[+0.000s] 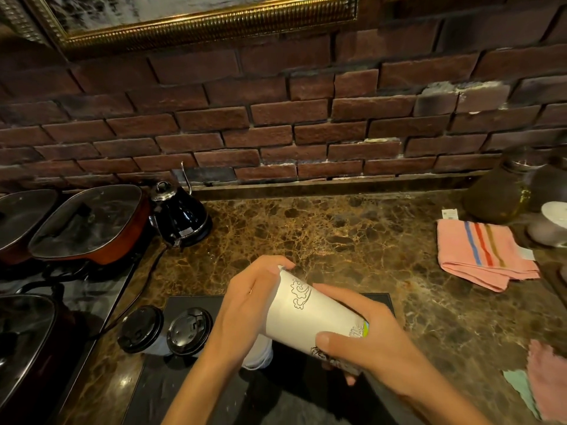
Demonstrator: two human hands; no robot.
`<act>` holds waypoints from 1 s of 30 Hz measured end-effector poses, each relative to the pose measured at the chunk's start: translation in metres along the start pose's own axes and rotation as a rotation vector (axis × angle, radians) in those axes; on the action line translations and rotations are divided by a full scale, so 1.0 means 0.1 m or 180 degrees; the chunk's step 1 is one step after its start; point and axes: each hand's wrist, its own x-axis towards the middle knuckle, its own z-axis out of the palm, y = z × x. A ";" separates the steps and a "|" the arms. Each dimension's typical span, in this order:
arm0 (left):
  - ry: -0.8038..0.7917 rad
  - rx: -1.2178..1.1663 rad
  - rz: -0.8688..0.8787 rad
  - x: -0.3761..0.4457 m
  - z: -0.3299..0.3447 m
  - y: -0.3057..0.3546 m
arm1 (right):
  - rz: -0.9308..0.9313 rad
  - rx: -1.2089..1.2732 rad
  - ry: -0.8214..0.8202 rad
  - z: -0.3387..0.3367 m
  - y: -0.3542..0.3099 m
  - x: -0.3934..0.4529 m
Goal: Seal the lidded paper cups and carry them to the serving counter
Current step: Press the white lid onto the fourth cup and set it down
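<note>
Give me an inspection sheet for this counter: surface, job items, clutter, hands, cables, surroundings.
Surface: brown marble counter with a black mat at the near edge.
Job's things: white paper cup held tilted above the mat; two black-lidded cups standing at the mat's left edge.
Clutter: striped pink cloth at right; pink and green cloths at far right.
Hands: left hand and right hand both grip the white cup.
Cables: black cord running from the black kettle.
Surroundings: brick wall, lidded pans at left, jars at right.
</note>
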 end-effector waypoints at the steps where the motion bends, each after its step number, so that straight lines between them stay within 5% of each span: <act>1: 0.0020 -0.0020 -0.0055 0.01 -0.01 0.00 | 0.0062 -0.0011 -0.0022 0.02 0.01 0.00; 8: 0.0199 -0.0424 -0.1122 0.14 -0.01 -0.01 | -0.1602 -0.3808 0.0309 0.11 -0.01 0.00; 14: 0.0021 -0.0408 -0.0766 0.11 -0.04 -0.01 | -0.1226 -0.3118 0.0299 0.09 -0.05 0.01; 20: 0.0011 -0.0143 -0.0155 0.02 0.01 0.04 | -0.0030 -0.0037 -0.0147 -0.02 -0.12 0.07; 22: 0.0157 -0.0307 -0.0063 0.02 0.02 0.07 | -0.0137 -0.0353 -0.0008 0.00 -0.14 0.07; 27: 0.0305 -0.0523 -0.0576 0.12 0.00 0.13 | -0.1557 -0.3010 0.0340 0.06 -0.19 0.03; 30: 0.0153 -0.0563 -0.0480 0.13 -0.02 0.11 | -0.1774 -0.3047 0.0313 0.04 -0.19 0.04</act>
